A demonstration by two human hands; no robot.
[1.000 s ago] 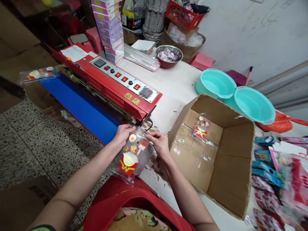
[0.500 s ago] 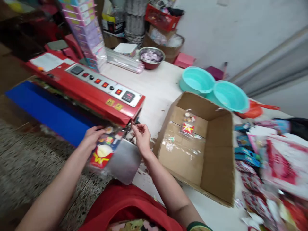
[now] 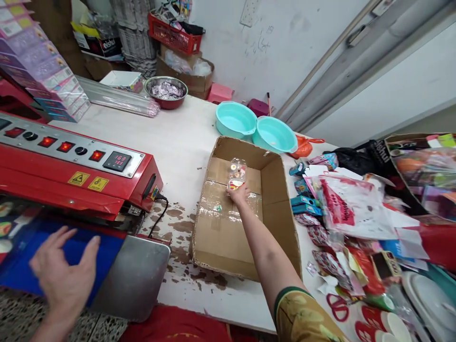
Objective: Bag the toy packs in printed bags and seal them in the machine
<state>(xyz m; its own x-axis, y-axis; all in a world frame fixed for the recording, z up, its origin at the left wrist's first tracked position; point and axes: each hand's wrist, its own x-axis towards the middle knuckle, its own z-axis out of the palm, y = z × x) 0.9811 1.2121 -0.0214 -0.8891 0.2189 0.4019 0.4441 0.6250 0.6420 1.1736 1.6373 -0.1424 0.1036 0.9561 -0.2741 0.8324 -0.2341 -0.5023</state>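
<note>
My right hand [image 3: 241, 193] reaches into an open cardboard box [image 3: 213, 244], its fingers closed on the lower end of a clear plastic packet [image 3: 238, 170] with small round pieces and a red-and-yellow card. My left hand [image 3: 66, 268] hovers over the blue belt [image 3: 110, 242] of a red sealing machine [image 3: 71, 185], fingers spread and holding nothing. Another clear packet [image 3: 5, 230] lies on the belt at the left edge, partly cut off. A metal plate [image 3: 137, 275] extends from the belt's end, near my left hand.
Two turquoise basins [image 3: 235, 118] stand behind the box, with a metal bowl of small sachets [image 3: 166, 91] farther left. Scattered packets and bags [image 3: 352, 204] cover the table's right side, with red scissors [image 3: 337, 308] near the front. A black cable [image 3: 160, 218] runs from the machine.
The view has swung right. My right hand has moved from the machine's end into the box and onto the packet there. My left hand has let go of the packet on the belt and opened.
</note>
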